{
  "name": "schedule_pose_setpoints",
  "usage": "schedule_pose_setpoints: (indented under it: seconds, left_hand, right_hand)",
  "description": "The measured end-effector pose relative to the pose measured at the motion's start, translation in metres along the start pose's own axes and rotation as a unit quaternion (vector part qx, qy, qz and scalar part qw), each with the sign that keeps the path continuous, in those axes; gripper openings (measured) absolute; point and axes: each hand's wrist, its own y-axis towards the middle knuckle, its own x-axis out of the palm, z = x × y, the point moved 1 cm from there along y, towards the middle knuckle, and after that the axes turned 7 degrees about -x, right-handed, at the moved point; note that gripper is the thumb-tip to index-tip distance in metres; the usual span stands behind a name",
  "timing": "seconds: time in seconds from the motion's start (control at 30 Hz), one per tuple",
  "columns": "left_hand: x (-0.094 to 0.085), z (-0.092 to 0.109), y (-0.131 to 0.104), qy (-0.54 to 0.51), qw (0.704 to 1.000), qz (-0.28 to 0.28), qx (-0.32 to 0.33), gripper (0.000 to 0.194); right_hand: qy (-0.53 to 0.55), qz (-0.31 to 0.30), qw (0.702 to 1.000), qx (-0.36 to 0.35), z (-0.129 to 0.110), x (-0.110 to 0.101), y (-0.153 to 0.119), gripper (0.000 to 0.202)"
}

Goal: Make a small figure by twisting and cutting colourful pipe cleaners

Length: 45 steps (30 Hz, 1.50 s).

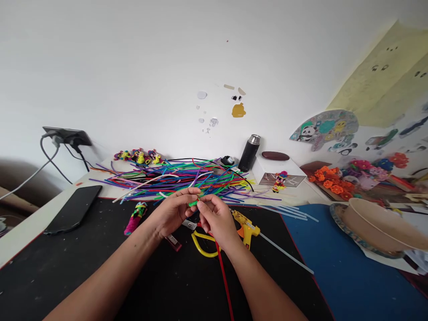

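Both hands meet over the black mat (187, 285). My left hand (175, 209) pinches a small bright green piece (193, 203), which looks like bent pipe cleaner, between thumb and fingers. My right hand (217, 218) has closed its fingertips on the same piece from the other side. A red pipe cleaner (224, 276) runs from under my right hand toward the near edge; whether the hand grips it I cannot tell. Below the hands lie yellow-handled scissors (204, 255), partly covered. Beside my right wrist is a yellow glue gun (249, 229) with a clear glue stick (287, 254) in its back.
Colourful pipe cleaners (160, 183) spread in a pile behind the hands. A pink and green figure (135, 219) and a phone (73, 209) lie left. Behind right stand a black flask (249, 154) and a white box (284, 167). Far right is a bowl (384, 227).
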Motion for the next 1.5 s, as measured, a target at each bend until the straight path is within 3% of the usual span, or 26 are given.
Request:
schedule_pose_setpoints:
  seconds: [0.37, 0.8, 1.5]
  left_hand:
    - [-0.0011, -0.0034, 0.0039, -0.019, 0.999, 0.001, 0.029, 0.031]
    - [0.0057, -0.0010, 0.0004, -0.063, 0.998, 0.004, 0.019, 0.028]
    - [-0.0020, -0.0007, 0.0016, -0.011, 1.000, -0.013, 0.021, 0.028]
  right_hand:
    - [0.010, 0.004, 1.000, 0.011, 0.0004, 0.0005, -0.0005, 0.041]
    - [0.084, 0.017, 0.995, 0.060, 0.0001, 0.0009, 0.0008, 0.047]
    - [0.086, 0.015, 0.994, 0.062, -0.0009, 0.0015, 0.0002, 0.044]
